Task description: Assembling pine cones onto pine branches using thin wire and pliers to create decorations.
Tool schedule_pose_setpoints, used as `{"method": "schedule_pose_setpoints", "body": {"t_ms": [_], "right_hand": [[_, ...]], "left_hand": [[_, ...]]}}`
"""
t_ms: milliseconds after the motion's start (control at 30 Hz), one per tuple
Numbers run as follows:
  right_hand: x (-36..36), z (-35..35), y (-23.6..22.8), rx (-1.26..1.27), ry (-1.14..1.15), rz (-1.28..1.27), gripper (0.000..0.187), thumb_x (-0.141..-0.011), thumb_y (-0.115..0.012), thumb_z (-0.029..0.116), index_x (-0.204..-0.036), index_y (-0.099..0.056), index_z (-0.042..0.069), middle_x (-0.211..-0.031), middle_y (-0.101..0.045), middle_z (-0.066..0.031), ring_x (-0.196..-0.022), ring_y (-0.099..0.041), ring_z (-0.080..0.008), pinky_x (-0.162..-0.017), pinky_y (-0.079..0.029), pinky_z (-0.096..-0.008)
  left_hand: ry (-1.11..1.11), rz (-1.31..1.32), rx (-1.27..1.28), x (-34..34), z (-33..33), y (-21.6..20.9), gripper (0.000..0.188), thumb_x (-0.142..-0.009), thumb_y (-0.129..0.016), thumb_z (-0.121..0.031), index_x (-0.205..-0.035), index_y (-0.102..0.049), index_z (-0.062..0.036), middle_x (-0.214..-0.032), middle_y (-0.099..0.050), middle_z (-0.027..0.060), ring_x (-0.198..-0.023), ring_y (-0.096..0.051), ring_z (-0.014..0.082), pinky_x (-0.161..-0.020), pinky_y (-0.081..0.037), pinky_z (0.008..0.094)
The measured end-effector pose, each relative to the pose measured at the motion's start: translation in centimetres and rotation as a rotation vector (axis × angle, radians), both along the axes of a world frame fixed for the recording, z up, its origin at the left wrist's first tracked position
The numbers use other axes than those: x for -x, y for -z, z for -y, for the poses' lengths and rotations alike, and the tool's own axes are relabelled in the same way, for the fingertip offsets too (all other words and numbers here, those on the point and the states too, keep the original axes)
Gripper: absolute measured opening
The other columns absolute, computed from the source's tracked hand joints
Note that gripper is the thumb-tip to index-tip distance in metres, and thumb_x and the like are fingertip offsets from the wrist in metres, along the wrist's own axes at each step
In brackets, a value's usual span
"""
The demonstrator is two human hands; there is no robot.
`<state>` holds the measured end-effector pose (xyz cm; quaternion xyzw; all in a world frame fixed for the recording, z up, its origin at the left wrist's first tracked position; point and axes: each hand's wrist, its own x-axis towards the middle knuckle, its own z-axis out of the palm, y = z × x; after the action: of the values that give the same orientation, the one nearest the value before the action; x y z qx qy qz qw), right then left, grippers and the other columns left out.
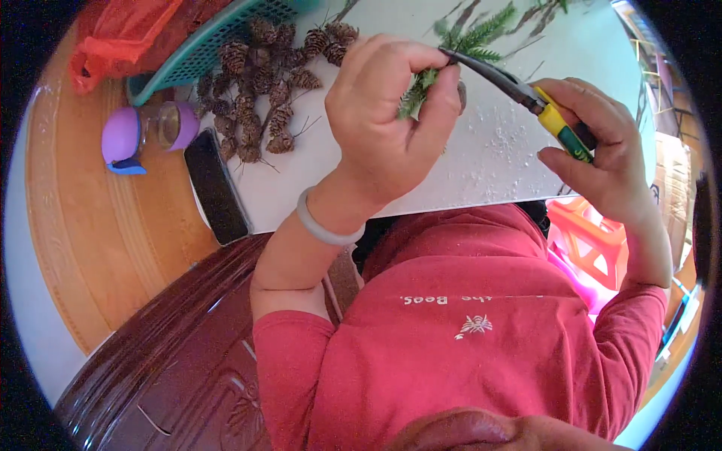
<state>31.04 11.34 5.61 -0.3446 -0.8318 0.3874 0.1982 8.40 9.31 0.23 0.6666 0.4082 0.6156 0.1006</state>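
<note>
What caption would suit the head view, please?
Left hand holding green sprig, right hand gripping yellow-handled pliers, brown cones lying left.

- Here's the left hand [383, 120], up over the tabletop [444, 184], thumb and forefinger pinching together!
- Left forearm [284, 252] slants across the near edge.
- Right hand [605, 139], over towards the near right corner, fingers curled in a grip!

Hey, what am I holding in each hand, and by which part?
Your right hand holds pliers by their yellow-and-green handles. Your left hand holds a green sprig between thumb and forefinger; the exact part gripped is hidden.
</note>
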Motion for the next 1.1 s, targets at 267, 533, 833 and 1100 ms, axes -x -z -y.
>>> {"method": "schedule_pose_setpoints", "body": {"t_ms": [267,533,833,1100], "right_hand": [[-0.4,-0.1,-1.8,0.011,0.016,0.041,0.051,-0.058,-0.064,0.003,-0.107,-0.053,-0.002,-0.097,-0.053,-0.0090,-0.083,-0.050,-0.0172,-0.077,-0.037,-0.0251],[-1.7,-0.5,-4.5,-0.244,-0.098,0.210,0.055,-0.058,-0.062,0.003,-0.112,-0.051,-0.001,-0.105,-0.052,-0.0107,-0.091,-0.050,-0.0207,-0.080,-0.037,-0.0274],[-1.4,-0.4,-4.2,-0.237,-0.087,0.241,0.055,-0.059,-0.061,-0.001,-0.113,-0.051,-0.002,-0.106,-0.051,-0.0135,-0.093,-0.051,-0.0239,-0.080,-0.038,-0.0298],[-0.4,-0.6,-3.5,-0.225,-0.080,0.259,0.055,-0.060,-0.059,-0.003,-0.114,-0.050,-0.002,-0.107,-0.051,-0.0159,-0.095,-0.052,-0.0267,-0.080,-0.040,-0.0320]], "left_hand": [[0.154,0.304,0.377,-0.8,1.2,-1.2,0.008,-0.070,-0.061,0.002,-0.075,-0.056,-0.0017,-0.065,-0.054,0.0054,-0.056,-0.051,0.0140,-0.053,-0.040,0.0254],[0.294,0.380,0.396,-0.5,1.0,-1.2,0.005,-0.074,-0.060,0.002,-0.074,-0.056,-0.0005,-0.065,-0.054,0.0037,-0.056,-0.049,0.0105,-0.053,-0.038,0.0222],[0.194,0.234,0.261,-0.1,1.2,-1.5,0.006,-0.072,-0.060,0.002,-0.073,-0.056,-0.0012,-0.065,-0.054,0.0043,-0.056,-0.049,0.0128,-0.055,-0.038,0.0226],[0.170,0.225,0.207,0.4,0.9,-1.5,0.006,-0.071,-0.061,0.002,-0.073,-0.056,-0.0017,-0.065,-0.054,0.0044,-0.057,-0.049,0.0139,-0.056,-0.038,0.0231]]}}
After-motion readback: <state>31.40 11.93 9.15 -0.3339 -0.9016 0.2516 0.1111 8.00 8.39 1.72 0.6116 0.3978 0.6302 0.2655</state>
